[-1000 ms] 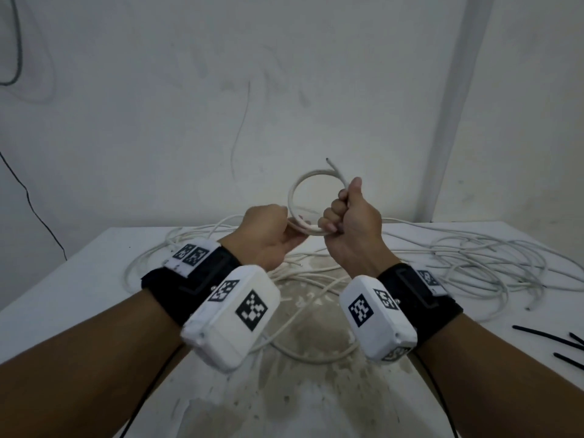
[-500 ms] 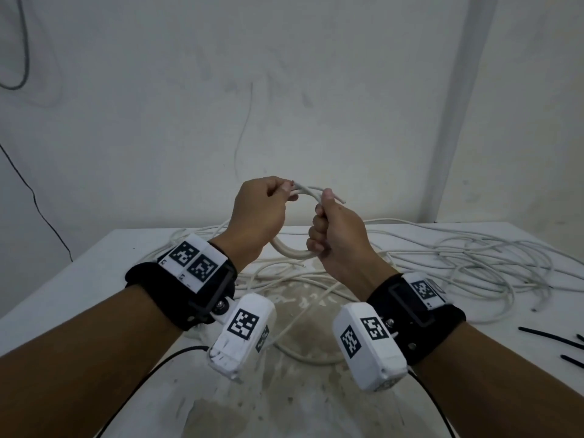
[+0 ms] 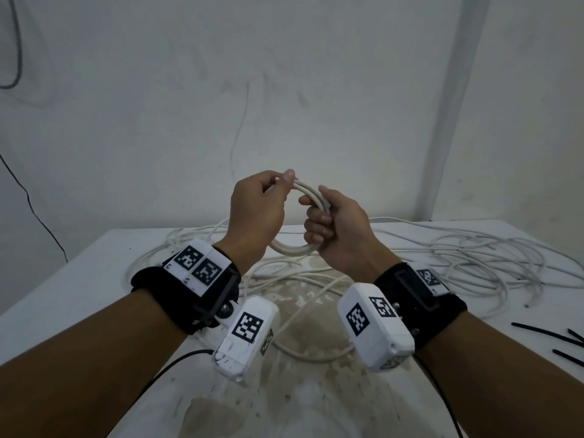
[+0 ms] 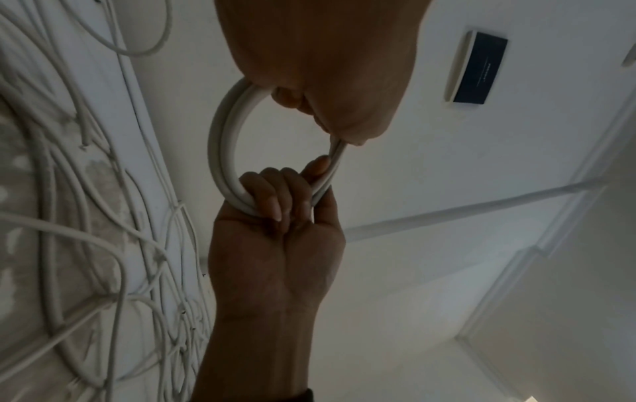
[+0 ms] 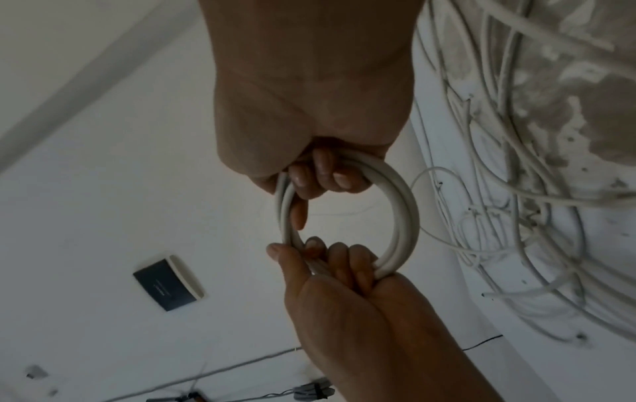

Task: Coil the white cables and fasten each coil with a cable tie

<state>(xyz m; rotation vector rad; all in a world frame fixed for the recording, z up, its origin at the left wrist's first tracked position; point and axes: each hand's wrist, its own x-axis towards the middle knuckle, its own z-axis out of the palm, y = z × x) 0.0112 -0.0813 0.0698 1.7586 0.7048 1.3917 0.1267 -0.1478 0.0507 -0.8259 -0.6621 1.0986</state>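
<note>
Both our hands have risen since half a second ago, and the white coil [image 3: 292,248] now hangs higher above the bench [image 3: 94,279], its loose end tucked in. Nearest us sit two white boxy wrist cameras on black straps. Beyond them our left hand [image 3: 256,213] pinches the coil at its 11 o'clock, thumb and fingers [image 5: 347,261] clamped on the strands; our right hand [image 3: 341,232] wraps it at 3 o'clock, fingers [image 4: 275,190] curled tight round the smooth round cable. We count about three turns in the ring. Black cable ties [image 3: 543,333], thin and straight, lie at 4 o'clock of the coil; at least three show. Farther back, loose white cables [image 3: 458,257] sprawl tangled over the stained, chalky bench top, too many to count. Behind stands a scuffed pale wall [image 3: 284,90].
</note>
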